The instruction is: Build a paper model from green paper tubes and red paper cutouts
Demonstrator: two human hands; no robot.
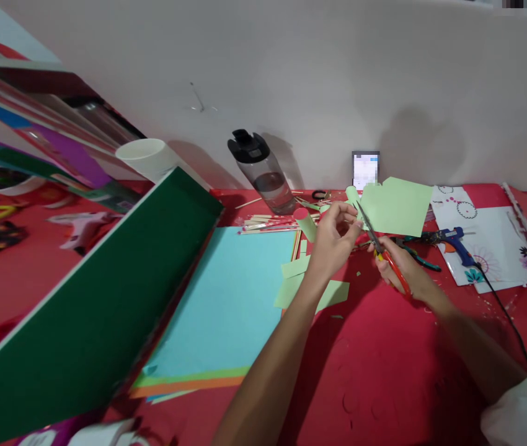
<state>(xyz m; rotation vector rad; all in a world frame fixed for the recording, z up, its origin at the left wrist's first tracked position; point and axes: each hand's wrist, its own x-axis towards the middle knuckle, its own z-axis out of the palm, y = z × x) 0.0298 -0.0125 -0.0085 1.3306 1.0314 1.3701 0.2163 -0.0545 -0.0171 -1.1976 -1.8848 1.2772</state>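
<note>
My right hand [396, 266] is closed on a pair of scissors [371, 230] with red and yellow handles. The blades point up and away, close to the fingertips of my left hand [338, 235]. Those fingers are pinched on what looks like a small piece of light green paper, mostly hidden by the fingers. Beyond the scissors stands or leans a larger light green sheet [396, 207]. A rolled green paper tube with a red end [305, 224] is just left of my left hand. Cut green paper pieces [333, 295] lie beneath my left forearm.
Left of my arms lie stacked coloured sheets, light blue on top [226, 297], beside a tilted dark green board [87, 297]. A water bottle [268, 176], thin sticks [263, 224] and a phone [366, 168] are near the wall. A blue glue gun [456, 241] with a cord lies right.
</note>
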